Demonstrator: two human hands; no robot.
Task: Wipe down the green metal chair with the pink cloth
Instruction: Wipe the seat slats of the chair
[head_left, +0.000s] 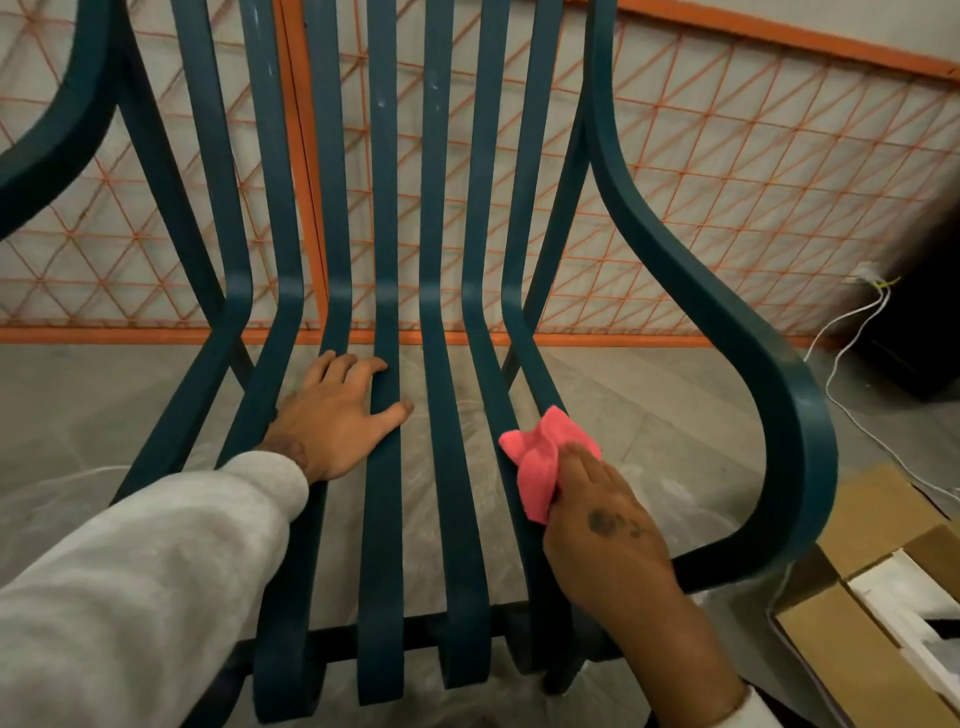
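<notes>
Dark green metal chair (384, 249) of curved flat slats, faint pale scuffs on upper backrest. Crumpled pink cloth (540, 460) pressed onto right-side seat slats under right hand (605, 525), grip seemingly closed on it. Left hand (332, 415) flat, fingers spread across centre slats. No legible writing.

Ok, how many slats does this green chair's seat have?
7 slats: four from the left edge to the left hand, one in the middle, two under the pink cloth and right hand. The sleeve hides some front ends.
</notes>
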